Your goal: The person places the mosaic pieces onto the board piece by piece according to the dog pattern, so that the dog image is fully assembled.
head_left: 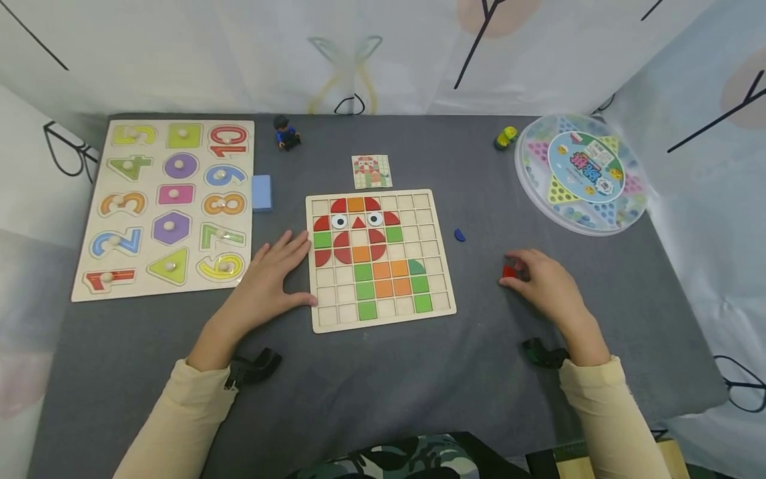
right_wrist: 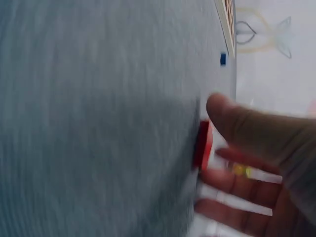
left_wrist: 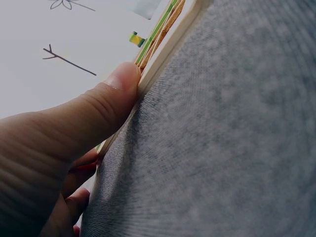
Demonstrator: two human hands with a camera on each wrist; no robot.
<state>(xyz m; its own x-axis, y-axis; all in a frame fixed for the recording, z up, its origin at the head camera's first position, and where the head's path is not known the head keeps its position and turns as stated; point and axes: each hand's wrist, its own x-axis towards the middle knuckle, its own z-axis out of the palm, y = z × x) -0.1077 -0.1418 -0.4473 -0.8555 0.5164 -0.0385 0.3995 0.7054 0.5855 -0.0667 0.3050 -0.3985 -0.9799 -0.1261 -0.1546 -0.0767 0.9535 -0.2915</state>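
A wooden grid board (head_left: 444,293) lies mid-table, with red, orange and green tiles and two eye tiles forming a picture. At its left side rests my left hand (head_left: 272,283), fingers extended. The left wrist view shows that thumb (left_wrist: 116,91) touching the board's edge (left_wrist: 163,54). Right of the board, low over the cloth, my right hand (head_left: 547,283) has its thumb and fingers curled round a small red tile (head_left: 509,272). In the right wrist view the red tile (right_wrist: 203,144) sits between thumb and fingers; that view is blurred.
Behind the board lies a pattern card (head_left: 372,171). A blue piece (head_left: 459,235) is right of the board. A number puzzle (head_left: 143,256) and blue block (head_left: 261,193) lie left. Far off are a toy figure (head_left: 286,133), a yellow-green toy (head_left: 506,137) and a round game box (head_left: 583,174).
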